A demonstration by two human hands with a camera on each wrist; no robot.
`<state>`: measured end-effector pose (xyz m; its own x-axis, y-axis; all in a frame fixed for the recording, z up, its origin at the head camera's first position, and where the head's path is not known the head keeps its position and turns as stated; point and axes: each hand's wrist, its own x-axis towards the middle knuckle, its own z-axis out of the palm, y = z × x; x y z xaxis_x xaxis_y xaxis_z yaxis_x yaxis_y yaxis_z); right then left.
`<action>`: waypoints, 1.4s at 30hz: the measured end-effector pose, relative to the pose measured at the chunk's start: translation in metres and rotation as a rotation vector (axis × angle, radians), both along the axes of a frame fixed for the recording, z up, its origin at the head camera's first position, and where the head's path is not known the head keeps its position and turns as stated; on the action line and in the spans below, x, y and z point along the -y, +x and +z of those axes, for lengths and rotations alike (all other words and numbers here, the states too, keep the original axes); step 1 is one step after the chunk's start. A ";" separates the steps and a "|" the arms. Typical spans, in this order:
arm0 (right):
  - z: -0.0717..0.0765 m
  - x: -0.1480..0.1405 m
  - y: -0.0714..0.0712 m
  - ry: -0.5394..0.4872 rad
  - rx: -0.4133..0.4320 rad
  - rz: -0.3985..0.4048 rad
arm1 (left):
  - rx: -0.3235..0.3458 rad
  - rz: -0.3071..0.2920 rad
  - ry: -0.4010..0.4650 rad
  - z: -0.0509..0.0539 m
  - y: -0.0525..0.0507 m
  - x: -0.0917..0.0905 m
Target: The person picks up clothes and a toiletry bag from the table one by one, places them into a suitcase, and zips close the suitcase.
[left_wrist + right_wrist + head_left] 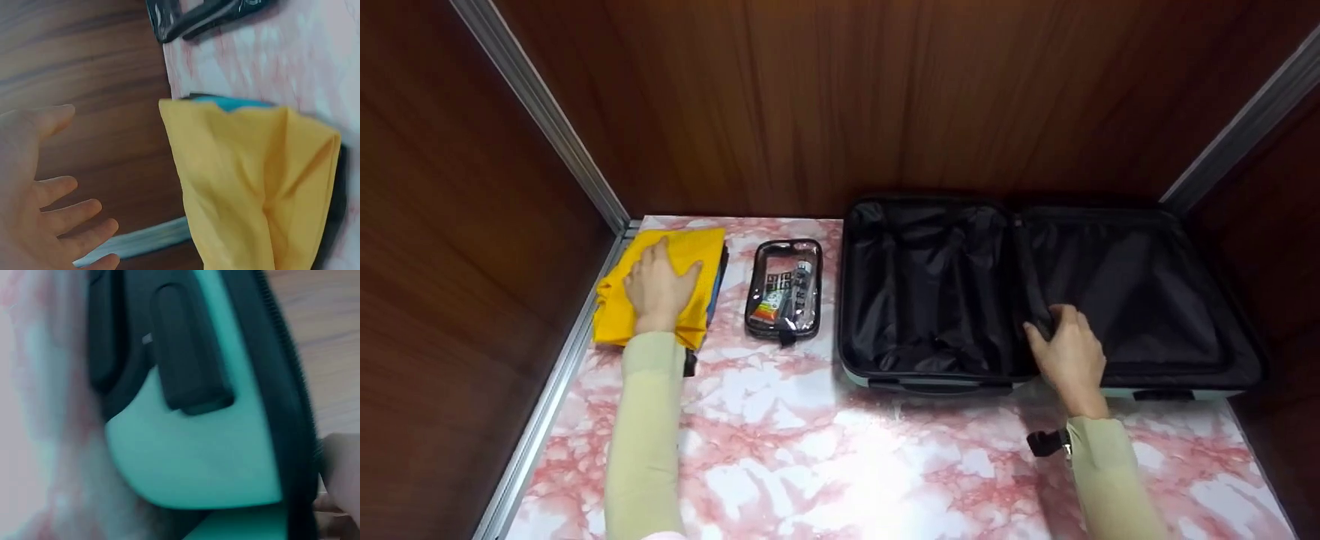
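A folded yellow cloth (701, 251) (253, 169) lies at the left, with blue (233, 103) and black edges showing beneath it. My left hand (658, 289) (42, 197) is over it, fingers spread; the left wrist view shows them away from the cloth, holding nothing. An unfolded suitcase (934, 292) with black lining stands at the back right. My right hand (1071, 356) (342, 467) grips the black edge between its two halves, thumb on the left and fingers on the right. The right wrist view shows the teal shell (191, 467) and black zip edge (287, 399), slightly blurred.
Between cloth and suitcase lies a clear pouch (785, 259) with black trim, holding tubes and small items. The marbled pink and white surface (840, 465) is bounded by dark wooden panels (840, 105) at the back and sides, with metal strips (544, 405) along the corners.
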<state>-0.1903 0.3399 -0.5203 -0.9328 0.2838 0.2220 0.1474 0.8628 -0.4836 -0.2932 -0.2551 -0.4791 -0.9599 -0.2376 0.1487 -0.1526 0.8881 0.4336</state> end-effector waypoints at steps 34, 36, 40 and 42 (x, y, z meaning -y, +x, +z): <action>-0.017 -0.002 0.001 -0.128 0.013 -0.082 | 0.125 -0.082 0.000 -0.071 0.024 0.030; -0.017 -0.002 0.001 -0.128 0.013 -0.084 | 0.178 -0.086 -0.027 -0.073 0.023 0.027; -0.017 -0.001 0.001 -0.129 0.016 -0.086 | 0.207 -0.090 -0.043 -0.074 0.021 0.025; -0.017 -0.001 0.001 -0.130 0.017 -0.088 | 0.208 -0.093 -0.040 -0.074 0.020 0.025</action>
